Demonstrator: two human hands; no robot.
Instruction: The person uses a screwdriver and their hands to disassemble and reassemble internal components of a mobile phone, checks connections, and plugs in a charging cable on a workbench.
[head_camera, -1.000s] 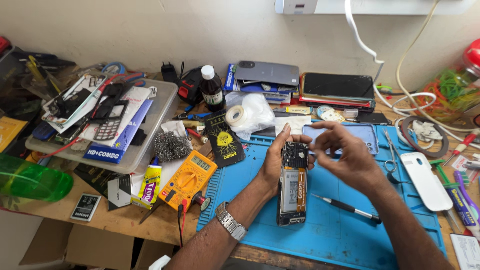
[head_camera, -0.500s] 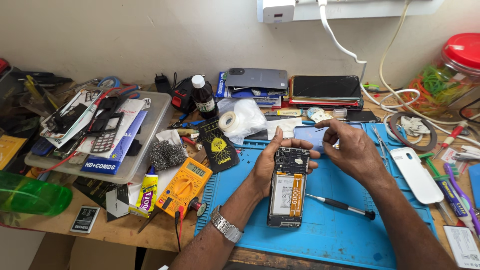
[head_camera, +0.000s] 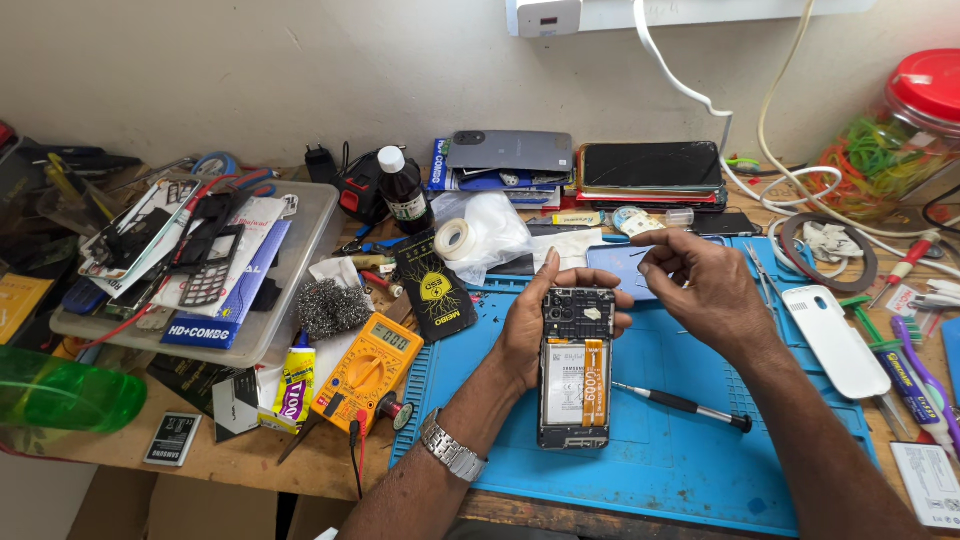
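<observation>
Fingers (head_camera: 548, 275) of the left hand (head_camera: 530, 325) wrap around the upper part of an opened phone (head_camera: 576, 365), thumb on 1 edge and the others on the far edge, clamping it with its back cover off so that the battery with an orange strip and the dark top board face up. That phone stands tilted over the blue work mat (head_camera: 660, 460), its lower end down near the mat. Just above and right of it, the right hand (head_camera: 705, 285) has thumb and forefinger pinched together on something too small to make out, hovering over a pale blue phone cover (head_camera: 612, 266) at the mat's far edge. A slim black-handled screwdriver (head_camera: 685, 405) lies on the mat just right of the held phone. A metal watch (head_camera: 452, 450) sits on the left wrist. Left of the mat lie a yellow multimeter (head_camera: 368, 372), a tube of glue (head_camera: 296, 382) and a grey tray (head_camera: 300, 250) of phone parts. A white phone back (head_camera: 835, 340) rests at the mat's right side.
</observation>
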